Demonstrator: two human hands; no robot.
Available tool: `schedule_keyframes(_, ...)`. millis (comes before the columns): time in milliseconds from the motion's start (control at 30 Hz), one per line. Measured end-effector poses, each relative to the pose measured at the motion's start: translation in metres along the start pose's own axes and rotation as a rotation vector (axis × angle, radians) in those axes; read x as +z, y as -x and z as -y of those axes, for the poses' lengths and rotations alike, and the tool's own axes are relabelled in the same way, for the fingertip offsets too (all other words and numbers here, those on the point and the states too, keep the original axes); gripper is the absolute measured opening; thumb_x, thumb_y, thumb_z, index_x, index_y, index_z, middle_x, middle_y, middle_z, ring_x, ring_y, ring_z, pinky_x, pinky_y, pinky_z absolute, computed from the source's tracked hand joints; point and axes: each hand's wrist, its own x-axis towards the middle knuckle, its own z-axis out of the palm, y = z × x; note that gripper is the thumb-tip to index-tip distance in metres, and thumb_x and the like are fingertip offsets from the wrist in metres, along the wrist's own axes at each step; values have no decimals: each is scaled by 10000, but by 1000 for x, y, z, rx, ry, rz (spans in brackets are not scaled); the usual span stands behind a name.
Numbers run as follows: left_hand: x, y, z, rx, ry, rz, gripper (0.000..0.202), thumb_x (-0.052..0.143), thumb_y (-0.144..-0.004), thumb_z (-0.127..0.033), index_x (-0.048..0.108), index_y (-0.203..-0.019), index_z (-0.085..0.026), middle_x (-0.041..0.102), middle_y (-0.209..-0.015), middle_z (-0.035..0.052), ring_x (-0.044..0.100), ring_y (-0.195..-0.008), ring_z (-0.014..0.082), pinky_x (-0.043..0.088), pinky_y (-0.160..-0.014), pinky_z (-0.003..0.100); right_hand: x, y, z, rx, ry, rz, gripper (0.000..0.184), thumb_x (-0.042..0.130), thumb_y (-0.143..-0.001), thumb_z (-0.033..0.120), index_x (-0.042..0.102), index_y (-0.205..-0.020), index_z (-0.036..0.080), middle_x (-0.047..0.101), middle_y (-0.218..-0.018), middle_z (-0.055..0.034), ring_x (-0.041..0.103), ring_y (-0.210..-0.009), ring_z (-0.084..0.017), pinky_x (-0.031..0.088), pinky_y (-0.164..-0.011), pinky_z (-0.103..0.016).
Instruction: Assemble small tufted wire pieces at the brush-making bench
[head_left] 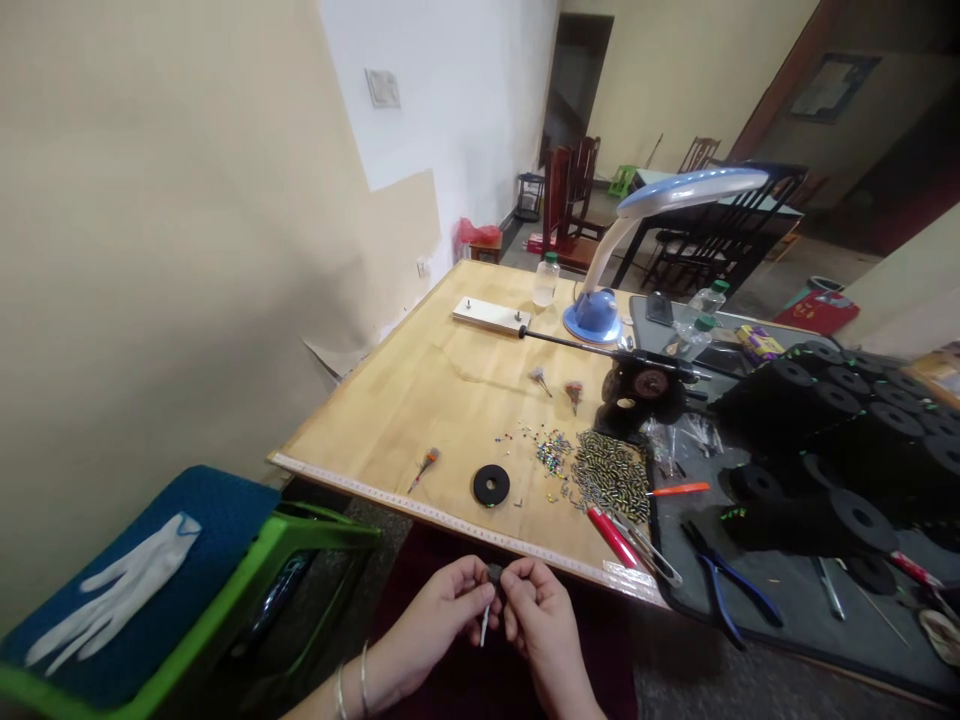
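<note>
My left hand point(459, 605) and my right hand point(541, 612) meet just below the table's front edge, fingertips pinched together. Between them is a small dark piece point(494, 573), mostly hidden by the fingers. A thin white stick point(484, 627) points down from my left fingers; whether it joins the dark piece I cannot tell. On the table ahead lies a black foam ring point(491, 485) with a hole in its middle. To its right spread small coloured beads point(553, 453) and a heap of tiny metal swivel-like pieces point(611, 475). A small orange-and-grey tufted piece point(425, 468) lies to the left.
A measuring tape point(420, 510) runs along the wooden table's point(375, 400) front edge. At right are red-handled scissors point(613, 538), blue pliers point(724, 585) and black foam spools point(847, 510). A blue lamp point(592, 315) stands behind; a green stool point(322, 525) is left.
</note>
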Motion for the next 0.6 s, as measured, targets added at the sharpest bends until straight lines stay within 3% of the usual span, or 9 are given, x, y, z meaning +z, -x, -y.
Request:
schedule_keyframes(133,0,-1,-1,21,-87,-9,372,644,-765,-513,476,-738,-182,575,-630,-16,491,-525,100,375,-504,230,1,-1,-1,-38,14,1,515,739,-670,652,534,-724,183,458,-392,68,437,-393,-97,307,-423,-191)
schedule_keyframes(300,0,-1,-1,64,-148,2,364,616,-789,-511,459,-741,-186,568,-622,-18,470,-509,97,353,-501,234,2,-2,-1,-68,64,-13,517,727,-676,660,526,-720,185,442,-390,83,392,-365,-83,312,-419,-199)
schedule_keyframes(600,-1,-3,5,41,-15,-9,277,667,-779,-386,527,-825,-152,565,-648,-22,519,-587,108,395,-551,235,0,-3,-3,-53,22,24,473,710,-728,618,524,-736,183,447,-392,82,421,-392,-94,338,-448,-207)
